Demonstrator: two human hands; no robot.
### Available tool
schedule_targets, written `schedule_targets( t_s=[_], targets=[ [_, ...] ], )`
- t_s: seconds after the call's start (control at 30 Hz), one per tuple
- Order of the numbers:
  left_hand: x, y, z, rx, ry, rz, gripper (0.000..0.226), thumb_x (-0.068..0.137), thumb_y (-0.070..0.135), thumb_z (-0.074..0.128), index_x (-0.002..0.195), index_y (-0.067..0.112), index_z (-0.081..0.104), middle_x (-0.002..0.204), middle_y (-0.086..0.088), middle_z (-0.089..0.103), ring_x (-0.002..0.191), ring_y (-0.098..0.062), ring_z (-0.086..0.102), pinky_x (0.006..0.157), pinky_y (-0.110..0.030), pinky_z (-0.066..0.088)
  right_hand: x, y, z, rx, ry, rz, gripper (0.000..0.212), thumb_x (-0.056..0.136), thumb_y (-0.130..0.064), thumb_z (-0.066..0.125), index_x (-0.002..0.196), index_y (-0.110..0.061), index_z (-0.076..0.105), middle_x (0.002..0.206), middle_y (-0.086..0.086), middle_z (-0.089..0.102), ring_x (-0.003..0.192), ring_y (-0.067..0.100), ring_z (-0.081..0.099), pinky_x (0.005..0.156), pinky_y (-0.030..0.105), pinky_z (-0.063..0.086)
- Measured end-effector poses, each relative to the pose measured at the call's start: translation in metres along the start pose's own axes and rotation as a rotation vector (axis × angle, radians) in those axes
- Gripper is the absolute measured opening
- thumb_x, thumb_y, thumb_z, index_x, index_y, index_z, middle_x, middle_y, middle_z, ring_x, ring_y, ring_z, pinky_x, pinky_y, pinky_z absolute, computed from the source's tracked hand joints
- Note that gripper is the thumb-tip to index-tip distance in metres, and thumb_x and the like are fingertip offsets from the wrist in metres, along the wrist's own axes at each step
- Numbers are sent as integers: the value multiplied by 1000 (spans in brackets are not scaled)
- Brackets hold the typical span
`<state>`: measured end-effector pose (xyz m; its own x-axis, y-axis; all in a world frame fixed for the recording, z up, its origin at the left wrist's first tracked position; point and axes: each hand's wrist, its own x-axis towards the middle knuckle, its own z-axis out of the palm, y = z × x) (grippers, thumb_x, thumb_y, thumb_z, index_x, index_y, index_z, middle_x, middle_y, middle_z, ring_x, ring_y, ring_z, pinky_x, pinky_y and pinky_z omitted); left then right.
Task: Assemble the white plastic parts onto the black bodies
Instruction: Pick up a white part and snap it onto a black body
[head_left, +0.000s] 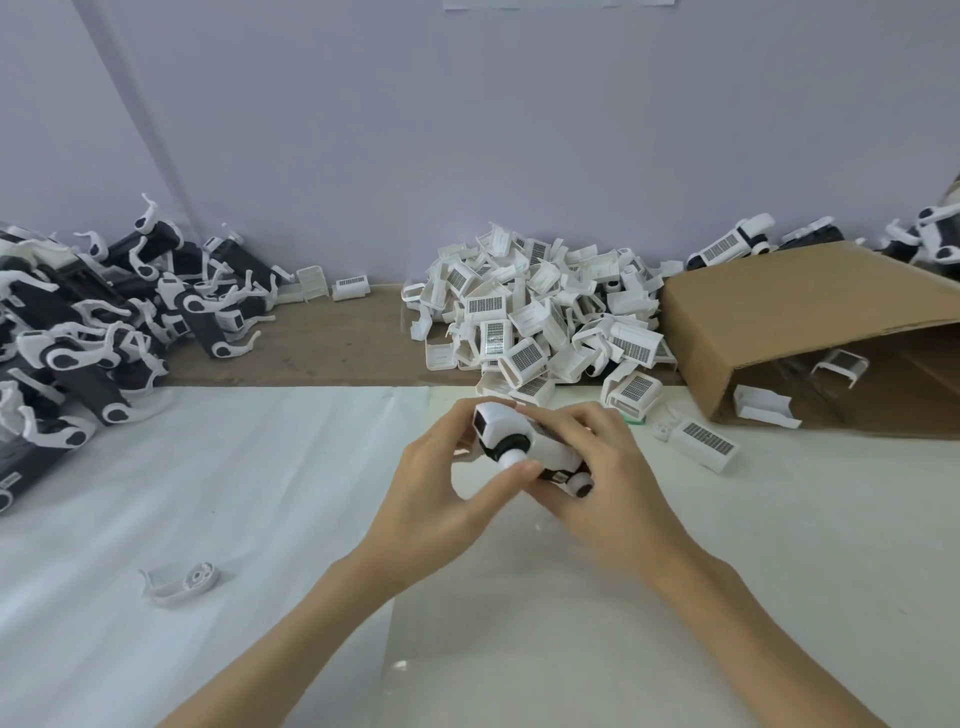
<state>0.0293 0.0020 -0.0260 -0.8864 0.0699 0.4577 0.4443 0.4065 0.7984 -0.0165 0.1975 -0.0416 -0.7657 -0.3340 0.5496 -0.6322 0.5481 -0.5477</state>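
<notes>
Both hands grip black body (530, 449) (long axis far-left to near-right).

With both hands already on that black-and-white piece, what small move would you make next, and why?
Probably press the white cover down onto the black body until it seats. Both the left hand and the right hand grip the assembly above the table, with the left thumb against the white round knob, so a squeeze looks the likeliest step before setting it aside.

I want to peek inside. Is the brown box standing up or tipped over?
Tipped over: the cardboard box lies on its side, opening toward the table.
</notes>
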Motion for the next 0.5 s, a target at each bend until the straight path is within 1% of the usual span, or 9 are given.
schedule_targets(
  t_s=[0.07,0.1,0.17,0.2,0.23,0.3,0.37,0.43,0.5],
  targets=[
    [3,-3,-9,-72,6,-36,46,91,52,69,126,22,64,116,5,74,114,-23,68,103,-45,53,3,2,-9,229,-166,150,70,85,-34,86,147,-38,54,129,-13,58,123,3,55,103,17,45],
    [4,-4,-12,-114,-4,-57,50,91,51,68,132,23,63,121,6,73,118,-21,68,105,-42,52,4,3,-13,321,-244,207,72,85,-32,86,148,-39,51,134,-16,60,127,0,56,106,16,45],
    [6,-8,-21,-200,-61,-107,66,89,50,71,148,29,52,133,8,70,126,-16,65,108,-32,51,5,8,-19,429,-341,250,71,85,-23,88,146,-35,53,135,-15,65,128,2,59,109,25,49],
    [8,-11,-27,-205,-110,-122,73,88,48,75,153,32,46,137,10,68,130,-15,63,109,-29,49,5,10,-21,423,-343,239,71,83,-21,89,144,-34,55,133,-15,67,127,4,61,108,28,51],
    [10,-16,-33,-143,-167,-113,77,88,45,80,155,35,44,139,12,66,133,-14,60,111,-28,46,5,12,-22,378,-316,222,72,80,-20,92,141,-33,57,132,-16,67,125,4,61,108,29,51],
    [13,-26,-43,172,-245,-8,80,82,43,91,150,39,49,141,21,63,136,-10,52,115,-27,39,4,14,-22,205,-210,153,75,74,-18,95,137,-33,57,132,-23,61,123,0,59,106,28,50],
    [14,-33,-45,465,-200,180,74,79,42,92,144,33,57,140,23,61,131,-11,52,114,-18,35,4,13,-19,33,-111,15,76,72,-15,95,134,-31,55,131,-25,54,125,-1,52,104,28,48],
    [14,-34,-40,569,-139,344,69,82,37,91,141,17,62,140,10,65,128,-17,57,112,-18,38,4,12,-15,-55,-47,-86,76,70,-13,95,132,-26,54,131,-22,52,125,4,48,101,25,45],
    [15,-34,-36,572,-94,410,66,85,37,88,140,12,62,142,5,66,126,-16,58,111,-24,40,6,14,-18,-78,-9,-121,77,70,-16,95,134,-27,53,132,-21,52,127,8,49,102,18,41]
  ],
)
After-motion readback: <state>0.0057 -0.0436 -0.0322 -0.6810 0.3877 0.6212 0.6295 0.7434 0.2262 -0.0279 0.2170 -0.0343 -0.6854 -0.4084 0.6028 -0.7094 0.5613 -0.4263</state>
